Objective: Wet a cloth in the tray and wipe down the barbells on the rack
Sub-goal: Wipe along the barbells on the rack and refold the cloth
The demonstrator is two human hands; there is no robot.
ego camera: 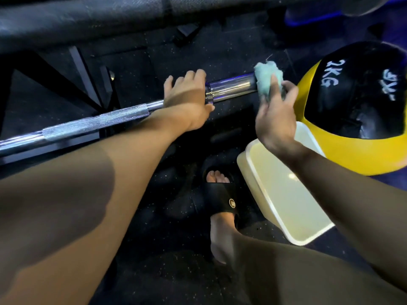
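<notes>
A chrome barbell (92, 123) runs from the lower left up to the right, its thick sleeve (231, 89) at the right end. My left hand (187, 95) lies over the bar just left of the sleeve's collar, fingers draped across the top. My right hand (275, 115) grips a light teal cloth (266, 79) bunched around the sleeve's outer end. A cream plastic tray (284, 194) sits on the floor below my right forearm; liquid in it reflects a light.
A black and yellow medicine ball (356, 106) marked 2KG sits right of the sleeve, touching the tray's far side. A dark padded bar (88, 20) crosses the top. My sandalled foot (222, 194) stands on the dark speckled rubber floor (171, 271) left of the tray.
</notes>
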